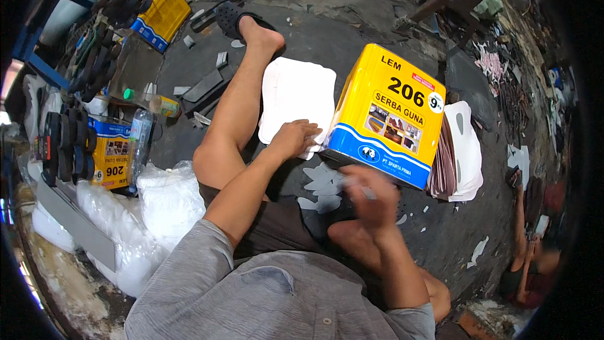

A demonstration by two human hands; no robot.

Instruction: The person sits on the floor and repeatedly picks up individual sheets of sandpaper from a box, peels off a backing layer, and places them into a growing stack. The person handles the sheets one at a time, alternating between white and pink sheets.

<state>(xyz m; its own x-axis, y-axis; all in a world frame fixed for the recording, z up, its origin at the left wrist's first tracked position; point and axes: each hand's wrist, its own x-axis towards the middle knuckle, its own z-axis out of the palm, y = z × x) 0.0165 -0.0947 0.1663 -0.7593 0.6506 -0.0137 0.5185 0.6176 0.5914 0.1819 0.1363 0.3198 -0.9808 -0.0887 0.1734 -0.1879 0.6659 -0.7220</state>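
Note:
My left hand (294,139) lies with its fingers stretched out over the lower right corner of a stack of white sheets with rounded corners (297,97). Just right of the stack a large yellow, white and blue rectangular tin (391,113) lies on the floor. Below the tin's near edge is my right hand (372,196), smeared by motion, so its fingers and anything in them cannot be made out. Light grey cut-out scraps (323,180) are scattered between the hands. Against the tin's right side leans a pile of pinkish-brown and white sheets (462,151).
My outstretched leg (229,107) borders the stack on the left. Clear plastic bags of white material (168,195), a plastic bottle (139,141) and another yellow tin (112,154) stand farther left. A wooden stand (450,3) is at the far right. Another person (531,261) sits at the lower right.

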